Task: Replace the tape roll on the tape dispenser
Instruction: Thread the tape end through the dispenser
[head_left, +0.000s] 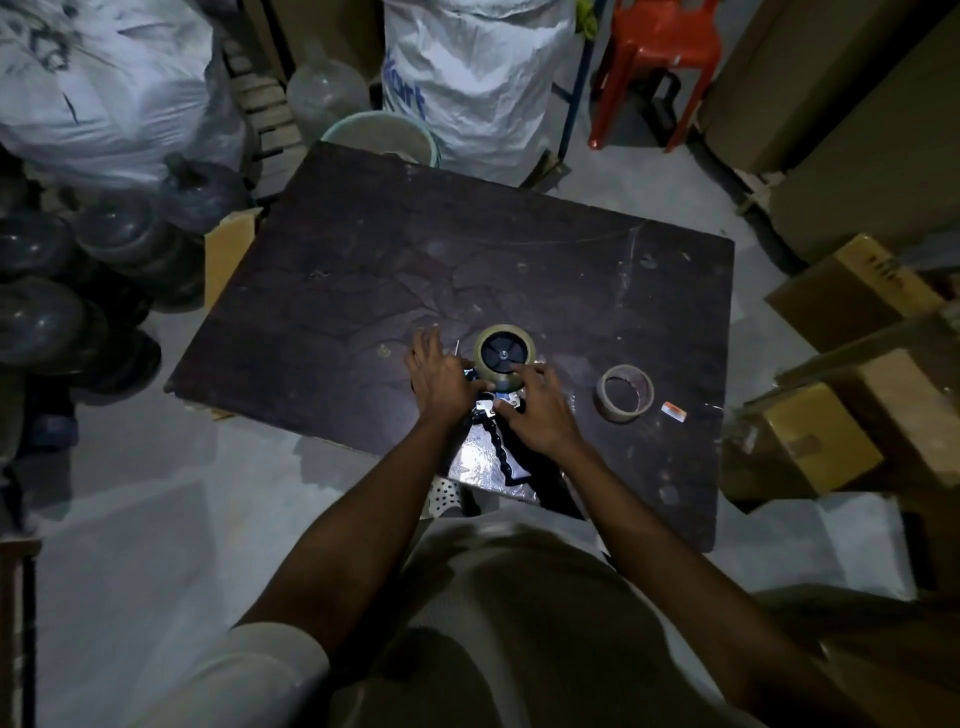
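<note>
A hand-held tape dispenser (500, 457) lies flat on the dark board (519, 270), its wavy black handle pointing toward me. A tan tape roll (503, 338) sits on its black spoked hub. My left hand (441, 374) rests on the dispenser's left side, its thumb touching the roll's lower edge. My right hand (535, 410) covers the dispenser's metal front part, with a fingertip pressed on the hub. An almost bare cardboard tape core (625, 393) stands on the board to the right, apart from both hands.
A small white-and-orange scrap (674, 411) lies beside the core. Around the board stand white sacks (478, 78), dark water jugs (62, 291), a pale bucket (379, 137), a red plastic stool (654, 62) and cardboard boxes (852, 291) at the right.
</note>
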